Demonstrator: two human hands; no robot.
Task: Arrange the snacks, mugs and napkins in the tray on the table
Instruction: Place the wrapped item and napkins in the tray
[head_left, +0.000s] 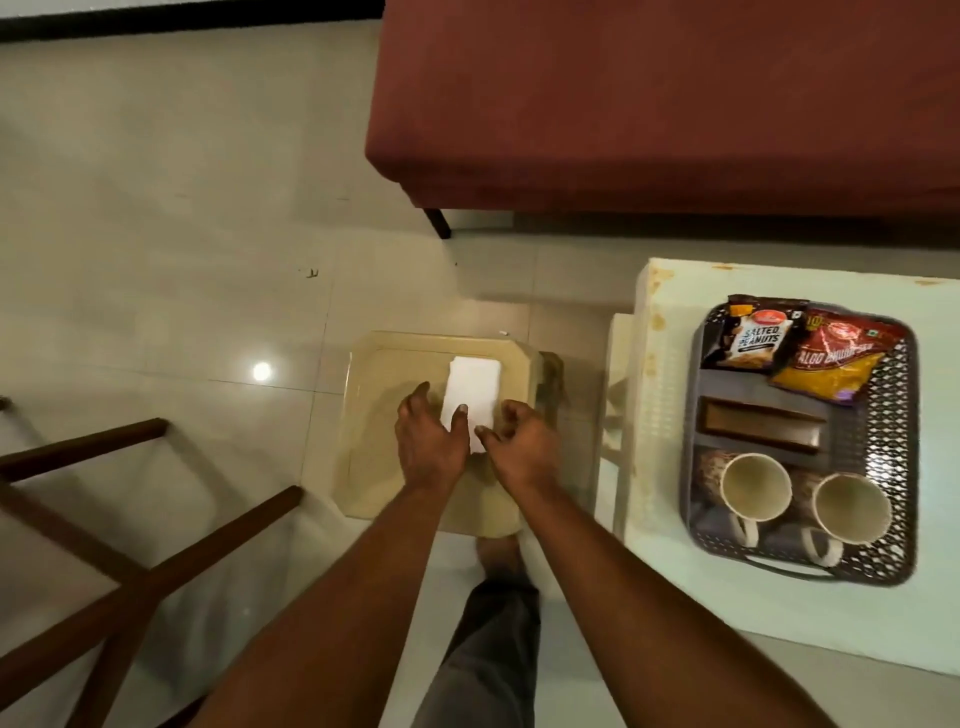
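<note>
Now, near to far:

Risk: the napkins (471, 397) look like a loose stack, so a pinch on only the top sheets could fan or scatter them on the way to the tray (901, 452); the carry also crosses a gap between stool (374, 415) and table (675, 597), where a dropped sheet would reach the floor.

Left hand (428, 447): fingers spread and fairly open, palm down, fingertips resting on the near-left edge of the napkins; not closed on anything.

Right hand (522, 447): fingers curled halfway, thumb and forefinger at the stack's near-right corner; whether they already pinch it I cannot tell, as the frame is soft there.

Napkins: a white stack lying flat on the stool, between the two hands, well apart from the tray.

Stool: pale plastic, just left of the table.

Table: light top, carrying the tray at the right.

Mugs (802, 501): two, side by side at the tray's near end, handles toward the person.

Bar (761, 431): brown, across the tray's middle.

Snacks (795, 345): two packets at the far end, overlapping.

Judgement: only the napkins remain outside.
</note>
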